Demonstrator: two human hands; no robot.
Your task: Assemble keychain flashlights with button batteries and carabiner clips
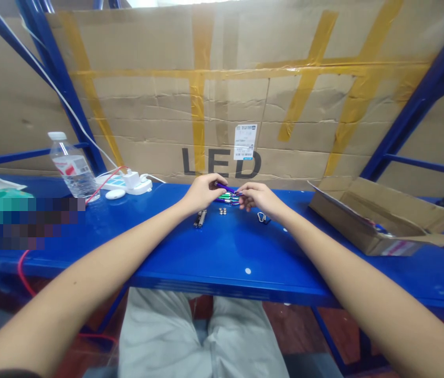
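Note:
My left hand is closed around a slim purple metal tube, thumb and fingers at its left end. At the tube's right end, the fingers of my right hand are pinched together; what is between them is too small to make out. Just below, several more tubes with green and purple casings lie on the blue table. Dark metal cylinders lie below my left hand, and small shiny round metal pieces are grouped to their right. A silver carabiner rests below my right hand.
An open cardboard box stands on the right. To the left are a water bottle, a power strip with a white plug, a white round case and a green packet. A large cardboard sheet backs the table between blue posts.

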